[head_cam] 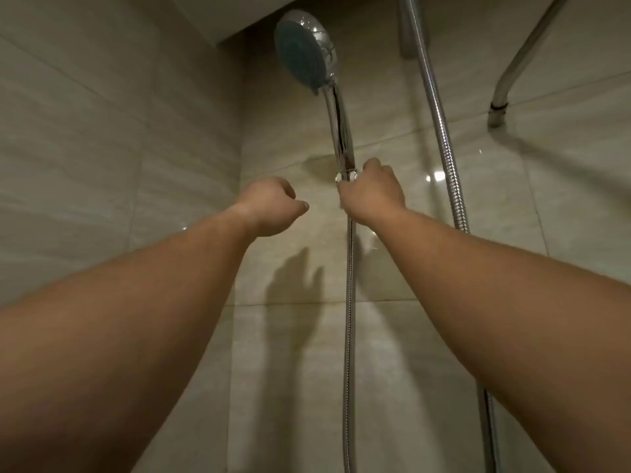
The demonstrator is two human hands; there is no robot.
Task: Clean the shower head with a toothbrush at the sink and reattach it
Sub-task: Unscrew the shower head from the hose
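A chrome shower head with a round blue-grey face points left, high on the tiled wall. Its shiny handle runs down to a clear holder ring. My right hand is wrapped around the bottom of the handle, just below that ring. A thin metal hose hangs straight down from under this hand. My left hand hovers to the left of the handle, fingers curled in, holding nothing and not touching the shower head. No toothbrush or sink is in view.
A second ribbed metal hose runs down the wall to the right of the shower head. A bent grey pipe with a black ring crosses the upper right. Beige glossy tiles cover both walls, which meet in a corner left of the shower head.
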